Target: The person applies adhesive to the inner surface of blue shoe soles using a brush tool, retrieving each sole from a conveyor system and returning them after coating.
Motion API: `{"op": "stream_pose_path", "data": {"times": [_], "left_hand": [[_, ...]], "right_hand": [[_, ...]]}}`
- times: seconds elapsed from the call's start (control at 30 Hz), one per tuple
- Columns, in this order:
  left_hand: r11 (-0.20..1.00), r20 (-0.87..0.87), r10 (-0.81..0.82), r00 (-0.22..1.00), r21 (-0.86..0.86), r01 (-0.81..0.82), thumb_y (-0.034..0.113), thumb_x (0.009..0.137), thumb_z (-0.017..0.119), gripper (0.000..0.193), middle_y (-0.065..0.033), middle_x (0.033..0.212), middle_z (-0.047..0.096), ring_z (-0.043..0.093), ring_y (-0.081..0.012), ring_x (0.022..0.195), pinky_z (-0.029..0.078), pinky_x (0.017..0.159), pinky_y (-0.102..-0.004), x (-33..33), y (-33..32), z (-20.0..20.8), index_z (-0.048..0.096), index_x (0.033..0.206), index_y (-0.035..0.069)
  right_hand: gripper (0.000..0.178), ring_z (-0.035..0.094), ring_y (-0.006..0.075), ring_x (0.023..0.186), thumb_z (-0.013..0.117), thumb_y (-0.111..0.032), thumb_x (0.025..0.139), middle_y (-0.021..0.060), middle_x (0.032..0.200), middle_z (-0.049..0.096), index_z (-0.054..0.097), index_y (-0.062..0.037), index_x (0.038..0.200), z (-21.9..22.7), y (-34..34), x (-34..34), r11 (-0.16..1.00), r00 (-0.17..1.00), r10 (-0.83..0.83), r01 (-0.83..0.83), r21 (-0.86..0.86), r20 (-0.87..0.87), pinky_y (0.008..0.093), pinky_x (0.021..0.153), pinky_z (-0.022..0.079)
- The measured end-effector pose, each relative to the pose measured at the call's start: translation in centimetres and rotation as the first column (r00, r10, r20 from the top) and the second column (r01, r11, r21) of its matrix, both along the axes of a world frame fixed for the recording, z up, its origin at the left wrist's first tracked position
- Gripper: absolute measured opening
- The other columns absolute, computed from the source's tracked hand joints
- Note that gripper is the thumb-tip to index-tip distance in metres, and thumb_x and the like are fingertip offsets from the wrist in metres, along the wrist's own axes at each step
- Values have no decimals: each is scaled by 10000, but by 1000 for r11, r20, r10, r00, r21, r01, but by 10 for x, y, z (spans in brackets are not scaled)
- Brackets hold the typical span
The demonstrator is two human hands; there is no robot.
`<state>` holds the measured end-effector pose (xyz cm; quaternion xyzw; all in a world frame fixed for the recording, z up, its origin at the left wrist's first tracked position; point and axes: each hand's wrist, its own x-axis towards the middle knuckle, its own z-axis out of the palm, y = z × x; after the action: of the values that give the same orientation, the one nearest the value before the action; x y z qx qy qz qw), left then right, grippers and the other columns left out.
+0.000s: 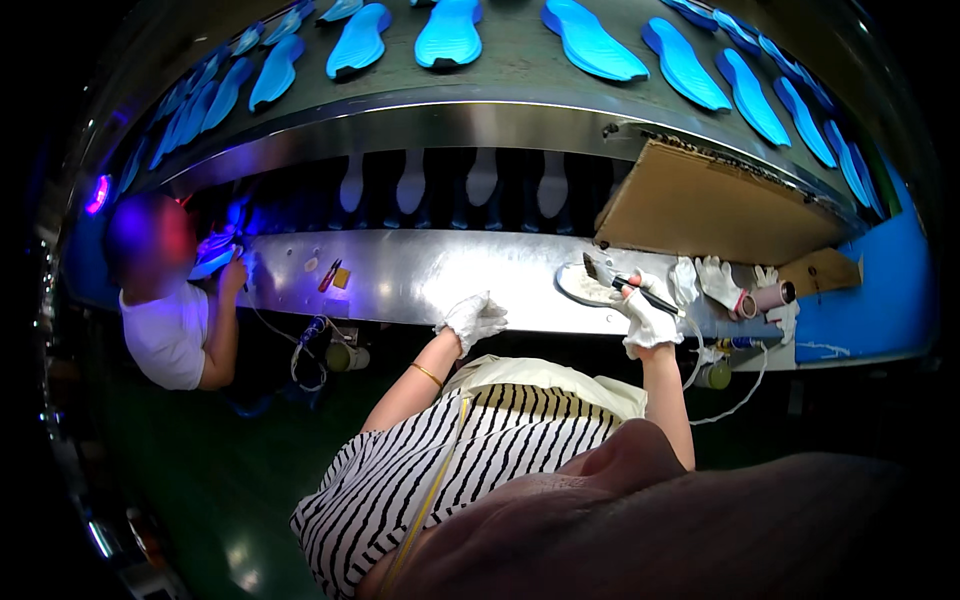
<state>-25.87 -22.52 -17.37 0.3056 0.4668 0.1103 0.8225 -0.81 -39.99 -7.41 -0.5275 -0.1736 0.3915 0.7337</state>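
Observation:
My right hand (649, 318), in a white glove with bare fingertips, is closed round the black handle of a brush (655, 297). The brush's bristle end is over a pale oval dish (585, 287) with a dark rim on the metal bench; I cannot tell whether they touch. From near the handle's end a thin whitish tube (697, 345) curves down. My left hand (473, 320), gloved in white, is at the bench's front edge with its fingers stretched out and nothing visible in them.
Blue shoe soles (590, 42) lie on the conveyor belt (510, 60) beyond the metal bench (400, 265). Pale soles (482, 178) show on a shelf beneath it. At right are a cardboard sheet (700, 205), spare gloves (718, 281) and thread spools (772, 296). A co-worker (170, 335) works at left.

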Motion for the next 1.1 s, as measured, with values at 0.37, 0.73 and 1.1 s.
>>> {"op": "stream_pose_path", "data": {"times": [0.37, 0.73, 1.1], "left_hand": [[998, -15, -70, 997, -3, 70, 359, 987, 395, 365, -212, 1062, 611, 616, -337, 934, 526, 811, -431, 7, -8, -1, 519, 958, 17], [998, 35, -63, 997, -21, 63, 381, 959, 465, 333, -216, 1069, 602, 593, -362, 955, 465, 880, -472, 16, -8, -2, 548, 894, 65], [998, 38, -60, 997, -2, 60, 372, 971, 427, 363, -209, 1056, 619, 617, -355, 935, 509, 821, -450, 16, 2, -10, 523, 943, 23]], "right_hand": [[192, 582, 127, 736, 680, -18, 792, 49, 872, 596, 581, -32, 956, -1, -16, 1, 998, 997, -70, 70, -5, -22, 256, 663, 488], [199, 595, 134, 753, 670, 15, 787, 53, 884, 593, 585, -28, 963, -1, -18, 8, 996, 996, -89, 89, -19, -28, 255, 660, 508], [195, 573, 105, 767, 668, 24, 790, 30, 900, 592, 595, -42, 959, 4, -13, 11, 995, 995, -98, 98, 17, -4, 232, 690, 479]]}}
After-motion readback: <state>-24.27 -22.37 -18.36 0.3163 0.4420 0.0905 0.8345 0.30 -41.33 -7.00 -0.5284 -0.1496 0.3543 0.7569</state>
